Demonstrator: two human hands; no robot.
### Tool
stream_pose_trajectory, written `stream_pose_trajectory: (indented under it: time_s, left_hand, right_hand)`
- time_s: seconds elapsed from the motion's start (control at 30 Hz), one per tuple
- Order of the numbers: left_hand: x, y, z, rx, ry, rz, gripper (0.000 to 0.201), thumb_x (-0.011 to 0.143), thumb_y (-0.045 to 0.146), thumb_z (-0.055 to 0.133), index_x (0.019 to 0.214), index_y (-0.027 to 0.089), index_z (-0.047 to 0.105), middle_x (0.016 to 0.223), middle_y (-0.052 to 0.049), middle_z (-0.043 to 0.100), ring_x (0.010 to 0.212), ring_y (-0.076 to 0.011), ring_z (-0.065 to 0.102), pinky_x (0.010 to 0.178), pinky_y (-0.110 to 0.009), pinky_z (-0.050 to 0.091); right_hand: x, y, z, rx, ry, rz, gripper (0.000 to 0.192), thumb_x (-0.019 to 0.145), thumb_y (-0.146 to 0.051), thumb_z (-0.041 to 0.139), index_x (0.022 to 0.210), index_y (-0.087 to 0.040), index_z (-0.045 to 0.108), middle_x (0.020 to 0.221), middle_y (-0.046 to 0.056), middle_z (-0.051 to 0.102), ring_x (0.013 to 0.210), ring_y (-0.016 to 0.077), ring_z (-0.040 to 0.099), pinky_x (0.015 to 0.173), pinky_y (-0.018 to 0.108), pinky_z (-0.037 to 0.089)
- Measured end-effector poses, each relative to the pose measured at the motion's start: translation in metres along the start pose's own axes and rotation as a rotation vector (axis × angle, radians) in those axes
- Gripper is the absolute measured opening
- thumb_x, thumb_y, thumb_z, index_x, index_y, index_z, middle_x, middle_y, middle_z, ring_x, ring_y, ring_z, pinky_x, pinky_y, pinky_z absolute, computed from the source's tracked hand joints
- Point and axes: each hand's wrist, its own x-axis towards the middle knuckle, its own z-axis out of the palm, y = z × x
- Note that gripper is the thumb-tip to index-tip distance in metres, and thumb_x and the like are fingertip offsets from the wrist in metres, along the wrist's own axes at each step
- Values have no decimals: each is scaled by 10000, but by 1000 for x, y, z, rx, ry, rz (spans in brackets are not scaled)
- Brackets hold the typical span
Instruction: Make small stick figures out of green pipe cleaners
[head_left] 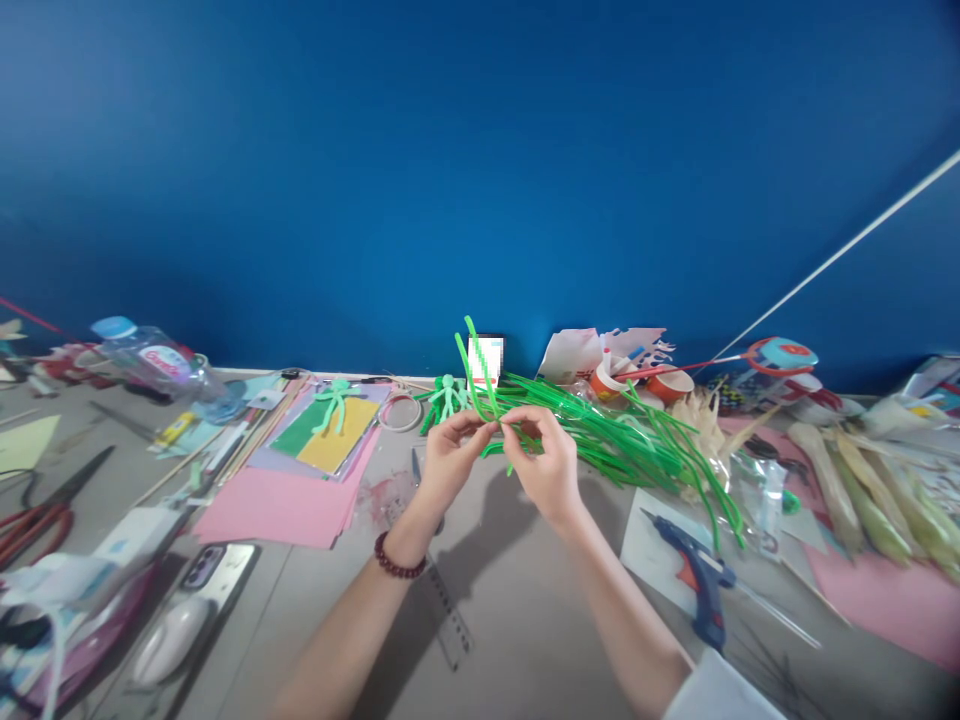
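Observation:
My left hand [448, 455] and my right hand [541, 462] meet above the grey table [517, 610], both pinching a bent green pipe cleaner [480, 385] whose loose ends stick up between them. Just behind my right hand lies a bundle of green pipe cleaners [630, 435] spread toward the right. A finished green pipe-cleaner figure [447, 395] lies behind my left hand, and a paler one [334, 400] rests on a stack of coloured paper [315, 460].
A blue glue gun [694, 575] lies to the right on white paper. Scissors [45, 505], a phone [214, 570], a mouse [169, 635] and a water bottle [161, 365] crowd the left. Corn husks [862, 490], paper cups [637, 385] and a clear ruler [450, 620] lie around.

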Motion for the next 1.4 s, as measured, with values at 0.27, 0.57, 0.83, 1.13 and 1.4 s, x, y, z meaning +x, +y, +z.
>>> stream_pose_trajectory:
  time_s: [0.27,0.57,0.83,1.13,1.4]
  left_hand:
    - [1,-4,0,72,52,42,140,703,299,691,760,171,686,750,-33,673,706,-146,597,687,-250,465]
    - [0,6,3,12,-64,12,177,703,322,694,763,166,637,698,-8,623,646,-119,555,632,-234,445]
    - [1,10,6,-183,-164,-196,197,717,319,689,712,145,597,588,10,563,581,-100,523,629,-230,424]
    - [1,6,1,-88,-83,-191,239,705,369,691,695,155,584,622,14,557,575,-94,514,578,-221,412]
    - [-2,12,5,92,-55,-44,224,725,362,666,676,153,604,612,9,549,565,-97,491,530,-207,385]
  right_hand:
    - [3,0,-3,242,-64,204,90,788,-267,571,857,-210,579,840,46,622,720,158,581,631,280,478]
    - [9,17,-2,559,-248,609,352,658,-414,710,918,-186,641,621,-21,531,428,63,399,328,192,278]
    - [13,20,-6,529,-246,623,324,646,-359,728,895,-159,671,590,-33,516,430,42,354,370,187,233]
    - [10,22,-2,555,-237,614,300,664,-375,711,870,-170,638,579,-40,456,496,79,475,361,171,209]
    - [9,20,2,574,-242,625,325,625,-400,742,807,-176,592,586,-22,547,522,102,519,350,166,280]
